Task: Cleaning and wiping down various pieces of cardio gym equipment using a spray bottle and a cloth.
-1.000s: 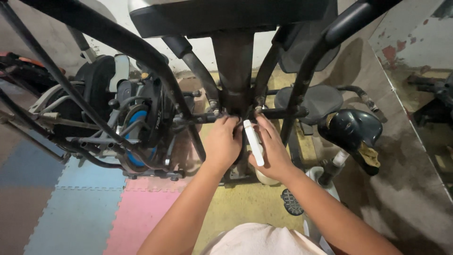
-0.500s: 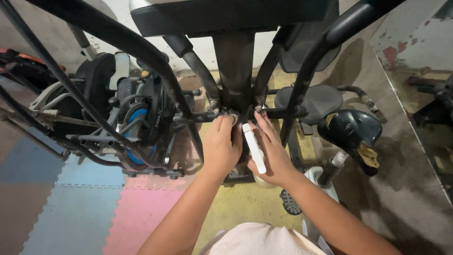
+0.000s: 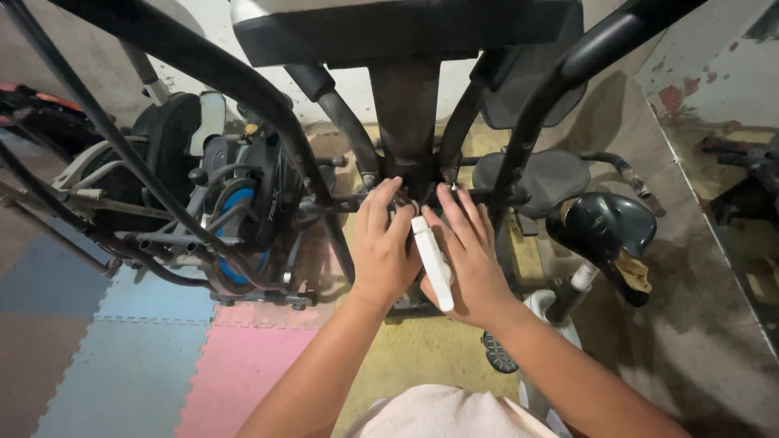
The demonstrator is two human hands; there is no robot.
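Pretty tight spot, your left hand (image 3: 381, 247) and right hand (image 3: 469, 251) sit side by side at the dark center post (image 3: 406, 122) of the exercise machine, fingers on the crossbar (image 3: 345, 200), curved black tubes (image 3: 535, 122) boxing you in. A white handled tool (image 3: 432, 261) lies clamped in your right palm. Black bike saddle (image 3: 604, 231) crowds the right, foam floor tiles (image 3: 122, 357) open on the left

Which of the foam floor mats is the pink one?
The pink mat lies just left of the left hand's forearm, nearest the person. The blue mats lie farther left, beside the exercise machine.
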